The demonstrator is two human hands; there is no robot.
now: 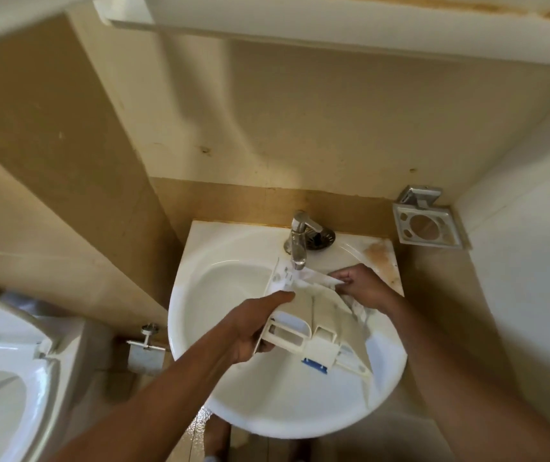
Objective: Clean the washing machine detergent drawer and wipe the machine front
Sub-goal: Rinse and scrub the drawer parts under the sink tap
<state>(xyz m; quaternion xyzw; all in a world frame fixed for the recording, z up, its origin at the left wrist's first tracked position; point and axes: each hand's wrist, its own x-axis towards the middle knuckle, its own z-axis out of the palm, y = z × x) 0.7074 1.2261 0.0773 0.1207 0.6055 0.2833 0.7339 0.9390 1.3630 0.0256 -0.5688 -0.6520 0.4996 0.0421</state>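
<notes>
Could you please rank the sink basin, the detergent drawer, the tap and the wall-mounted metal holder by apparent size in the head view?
1. Sink basin
2. Detergent drawer
3. Metal holder, though it sits farther from the camera
4. Tap

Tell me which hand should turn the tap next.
Probably the right hand: it grips only the detergent drawer's far end, just beside the tap. The left hand supports the drawer's near end, farther away.
</notes>
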